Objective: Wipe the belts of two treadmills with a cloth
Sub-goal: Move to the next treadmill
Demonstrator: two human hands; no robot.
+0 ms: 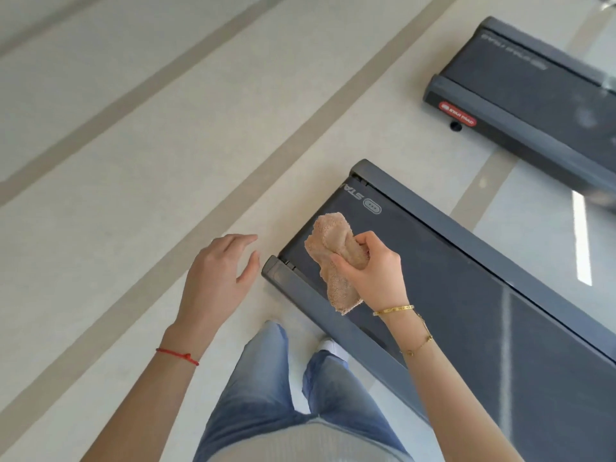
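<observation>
The near treadmill's dark belt [466, 295] runs from the centre to the lower right, framed by grey side rails. My right hand [373, 268] is shut on a bunched peach cloth [333, 248], held over the belt's rear end; I cannot tell whether the cloth touches the belt. My left hand [216, 275] hovers open above the floor, just left of the treadmill's rear corner. A second treadmill's belt [520, 71] lies at the upper right, apart from both hands.
Pale floor [133, 128] with diagonal tan stripes fills the left side. My legs in blue jeans [266, 388] and white shoes stand beside the near treadmill's left rail [320, 308]. A strip of floor separates the two treadmills.
</observation>
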